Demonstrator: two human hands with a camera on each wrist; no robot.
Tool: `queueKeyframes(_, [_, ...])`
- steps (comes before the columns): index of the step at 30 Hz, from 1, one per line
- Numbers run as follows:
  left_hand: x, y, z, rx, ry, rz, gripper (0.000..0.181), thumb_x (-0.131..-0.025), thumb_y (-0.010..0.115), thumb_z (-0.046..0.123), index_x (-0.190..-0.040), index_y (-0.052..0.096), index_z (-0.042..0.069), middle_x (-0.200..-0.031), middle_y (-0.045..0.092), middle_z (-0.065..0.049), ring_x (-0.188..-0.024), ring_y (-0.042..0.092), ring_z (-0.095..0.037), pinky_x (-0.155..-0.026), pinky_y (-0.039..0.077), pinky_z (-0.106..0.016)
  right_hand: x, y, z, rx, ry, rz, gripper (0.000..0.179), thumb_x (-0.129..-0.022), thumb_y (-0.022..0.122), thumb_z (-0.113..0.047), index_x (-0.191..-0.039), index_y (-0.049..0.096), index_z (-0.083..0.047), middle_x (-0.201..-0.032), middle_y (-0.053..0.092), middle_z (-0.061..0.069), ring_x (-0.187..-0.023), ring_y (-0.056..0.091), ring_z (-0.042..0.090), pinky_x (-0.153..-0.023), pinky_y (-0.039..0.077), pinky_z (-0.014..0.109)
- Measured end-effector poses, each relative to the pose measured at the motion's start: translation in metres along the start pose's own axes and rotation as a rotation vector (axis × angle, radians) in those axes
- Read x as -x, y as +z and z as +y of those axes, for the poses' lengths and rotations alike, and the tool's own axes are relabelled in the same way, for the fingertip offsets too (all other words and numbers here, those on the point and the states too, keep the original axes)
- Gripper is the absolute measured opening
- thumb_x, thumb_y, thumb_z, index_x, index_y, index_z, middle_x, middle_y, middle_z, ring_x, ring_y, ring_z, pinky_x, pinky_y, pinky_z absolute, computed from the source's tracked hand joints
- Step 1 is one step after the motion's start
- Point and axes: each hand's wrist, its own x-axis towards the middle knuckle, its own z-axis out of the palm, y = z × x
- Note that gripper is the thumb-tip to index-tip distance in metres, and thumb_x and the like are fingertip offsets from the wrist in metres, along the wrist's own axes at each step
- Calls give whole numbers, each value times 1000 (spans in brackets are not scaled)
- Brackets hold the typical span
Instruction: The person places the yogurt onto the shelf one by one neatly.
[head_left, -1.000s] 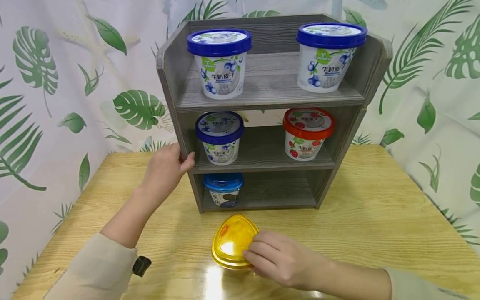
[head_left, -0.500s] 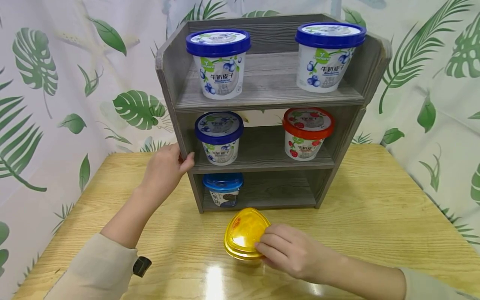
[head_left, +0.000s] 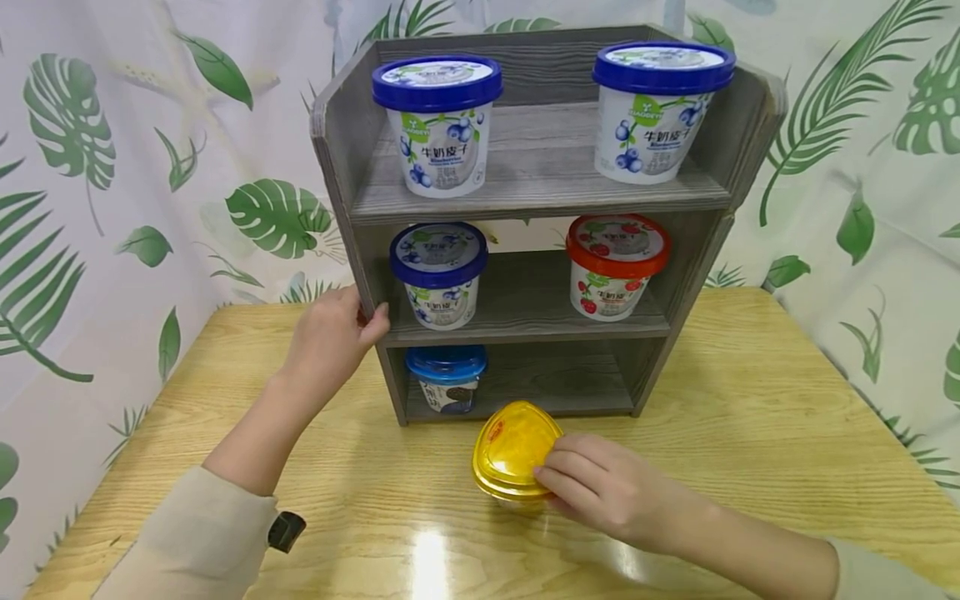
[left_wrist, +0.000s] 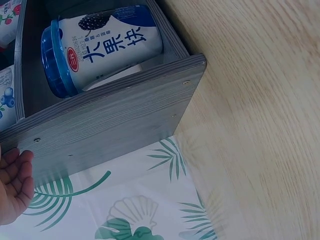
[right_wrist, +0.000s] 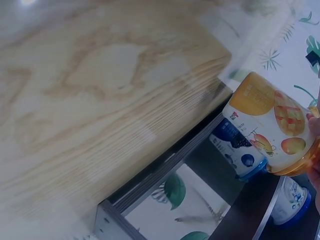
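My left hand (head_left: 327, 333) holds the left side panel of a grey wooden shelf (head_left: 551, 167), thumb at its front edge. In the left wrist view its curled fingers (left_wrist: 17, 172) lie against the panel's outer face. My right hand (head_left: 603, 487) grips a cup with a yellow, rounded-triangle lid (head_left: 516, 450) by its right side, in front of the bottom shelf. Mango pictures show on the white and orange wall of this fruit cup (right_wrist: 267, 125) in the right wrist view. A blue-lidded fruit cup (head_left: 448, 382) stands at the left of the bottom shelf.
Two blue-lidded blueberry cups (head_left: 442, 150) (head_left: 652, 133) stand on the top shelf. The middle shelf holds another blueberry cup (head_left: 442, 279) at left and a red-lidded cup (head_left: 611, 283) at right. All this rests on a wooden table (head_left: 750, 433) before leaf-patterned cloth (head_left: 150, 150).
My right hand has moved the yellow-lidded cup to the right and away from me, closer to the bottom shelf. My left hand stays on the side panel.
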Motion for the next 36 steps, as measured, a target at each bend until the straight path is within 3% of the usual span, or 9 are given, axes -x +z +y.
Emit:
queueKeyframes(13, [0,0,1,13,-30,-19,18,-87,58,14,-75,57,0,-62,55,-11,-57,51,-25,-51,42,-36,9,-7,13,5,5,25,25,-98,48,-12,-90,66,4,-85,66,9,-78,62,22,-72,53,29])
queueKeyframes(22, [0,1,-1,9,-9,-4,18,-86,59,14,-75,57,0,-62,55,-11,-57,52,-26,-51,43,-36,18,-10,22,20,0,71,26,-97,50,-13,-89,66,5,-83,67,9,-75,63,23,-71,52,32])
queueKeyframes(36, [0,0,1,15,-15,-2,18,-85,61,14,-75,57,-1,-62,55,-12,-57,52,-27,-51,43,-36,27,-19,29,60,49,51,29,-98,47,-15,-88,66,5,-83,67,10,-75,63,23,-69,52,33])
